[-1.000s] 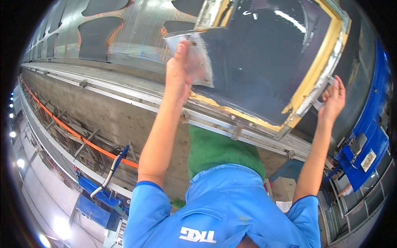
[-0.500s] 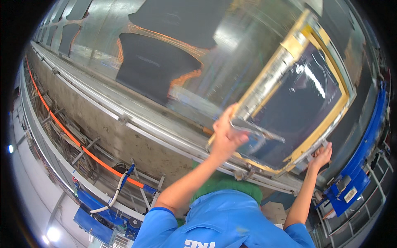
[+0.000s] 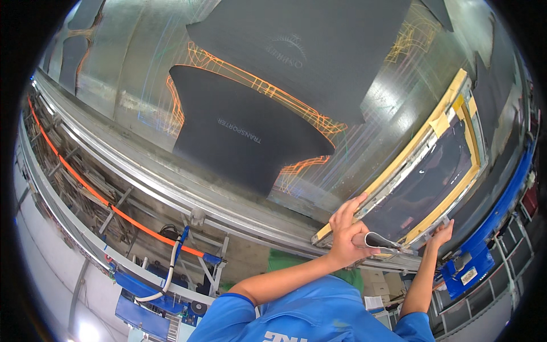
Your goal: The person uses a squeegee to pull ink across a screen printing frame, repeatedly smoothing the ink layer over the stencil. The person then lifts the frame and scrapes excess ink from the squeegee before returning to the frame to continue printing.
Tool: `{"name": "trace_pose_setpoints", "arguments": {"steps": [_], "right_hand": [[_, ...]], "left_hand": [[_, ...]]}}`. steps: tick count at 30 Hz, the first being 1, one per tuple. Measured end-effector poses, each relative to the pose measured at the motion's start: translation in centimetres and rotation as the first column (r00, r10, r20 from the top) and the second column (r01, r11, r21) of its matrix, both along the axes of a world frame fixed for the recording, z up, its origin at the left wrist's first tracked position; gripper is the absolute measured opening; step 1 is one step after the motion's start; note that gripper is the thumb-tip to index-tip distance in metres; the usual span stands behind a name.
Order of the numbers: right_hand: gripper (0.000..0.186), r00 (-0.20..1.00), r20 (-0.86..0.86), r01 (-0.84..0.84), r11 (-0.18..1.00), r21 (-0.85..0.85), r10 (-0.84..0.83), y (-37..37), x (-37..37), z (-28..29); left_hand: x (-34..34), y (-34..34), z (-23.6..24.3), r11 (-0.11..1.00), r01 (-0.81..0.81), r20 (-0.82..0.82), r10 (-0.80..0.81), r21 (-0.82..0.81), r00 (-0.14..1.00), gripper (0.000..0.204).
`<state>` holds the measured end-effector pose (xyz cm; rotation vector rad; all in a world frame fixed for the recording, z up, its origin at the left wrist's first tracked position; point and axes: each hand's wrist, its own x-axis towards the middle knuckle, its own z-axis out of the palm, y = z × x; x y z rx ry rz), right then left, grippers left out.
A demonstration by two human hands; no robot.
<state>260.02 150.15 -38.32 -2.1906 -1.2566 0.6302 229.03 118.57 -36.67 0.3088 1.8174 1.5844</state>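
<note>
A screen-printing frame (image 3: 419, 176), a dark mesh edged with yellowish tape, is tilted over the printing table at the right. My left hand (image 3: 346, 233) is at its near left corner, fingers laid over the left rail. That hand's thumb side is closed round a curved metal squeegee (image 3: 380, 241), which lies across the near end of the frame. My right hand (image 3: 440, 234) is closed on the frame's right rail near its lower corner. Left of the frame, a dark fabric piece (image 3: 245, 128) with a pale print lies flat, ringed by orange marks.
More dark fabric pieces (image 3: 296, 34) lie on the shiny table (image 3: 134, 85). A metal rail (image 3: 154, 182) runs along the near edge. An orange strip (image 3: 145, 229) and blue equipment (image 3: 145, 288) are beyond it at lower left. A blue panel (image 3: 468, 271) stands at right.
The frame has tilted more steeply and sits farther right, with both hands still on it. The squeegee has swung toward the near end. The fabric beside the frame shows more fully.
</note>
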Motion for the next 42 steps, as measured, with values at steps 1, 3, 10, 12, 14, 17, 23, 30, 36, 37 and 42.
{"name": "trace_pose_setpoints", "arguments": {"steps": [1, 3, 10, 12, 14, 17, 23, 30, 36, 37, 42], "right_hand": [[0.034, 0.999, 0.028, 0.017, 1.000, -0.007, -0.017, 0.2, 0.2, -0.3], [0.033, 0.999, 0.004, 0.052, 0.998, -0.038, -0.052, 0.4, 0.8, -0.1], [0.033, 1.000, 0.023, 0.006, 1.000, -0.021, -0.006, 0.6, 1.7, -0.3], [0.032, 1.000, 0.032, -0.001, 1.000, 0.003, 0.001, 0.6, 1.5, -0.6], [0.033, 1.000, 0.026, 0.011, 1.000, 0.009, -0.011, 0.9, 2.1, -0.8], [0.045, 0.996, 0.083, 0.001, 0.988, -0.157, 0.012, 2.8, 5.8, -0.3], [0.055, 0.999, 0.035, 0.041, 0.989, -0.139, -0.036, 0.9, 1.4, 0.1], [0.058, 1.000, -0.003, -0.014, 0.983, -0.182, 0.014, 2.2, 2.1, 0.3], [0.060, 0.994, -0.096, -0.076, 0.973, -0.219, 0.056, 2.0, 3.0, 0.0], [0.060, 0.988, -0.135, -0.103, 0.969, -0.224, 0.074, 2.3, 3.5, -0.2], [0.040, 0.919, -0.348, -0.257, 0.952, -0.166, 0.187, 3.1, 5.2, -2.6]], "left_hand": [[-0.2, 0.0, 0.0, 1.000, 0.007, 0.011, -0.007, -0.006, 1.000, 0.050], [-0.2, 0.2, 0.1, 1.000, 0.009, 0.031, -0.008, -0.006, 0.999, 0.050], [0.1, 0.1, 0.0, 0.999, 0.038, 0.036, -0.037, -0.013, 0.999, 0.050], [-0.1, 0.3, 0.1, 0.999, 0.028, 0.035, -0.027, -0.028, 0.999, 0.051], [0.0, 0.2, 0.3, 0.999, 0.023, 0.027, -0.022, -0.042, 0.999, 0.051], [0.2, 0.5, 0.0, 0.999, 0.004, 0.014, -0.003, -0.044, 1.000, 0.050], [0.4, 0.3, 0.2, 0.999, -0.020, 0.051, 0.022, -0.027, 0.998, 0.046], [0.4, 0.1, 0.1, 0.998, -0.060, 0.038, 0.059, 0.010, 0.998, 0.054], [0.8, 0.0, -0.3, 0.998, -0.063, -0.116, 0.061, -0.012, 0.991, 0.057], [0.7, -0.1, -0.6, 0.999, -0.040, -0.138, 0.039, -0.002, 0.990, 0.058], [0.6, -0.6, 0.7, 0.976, -0.158, -0.072, 0.170, 0.148, 0.983, 0.064]]}}
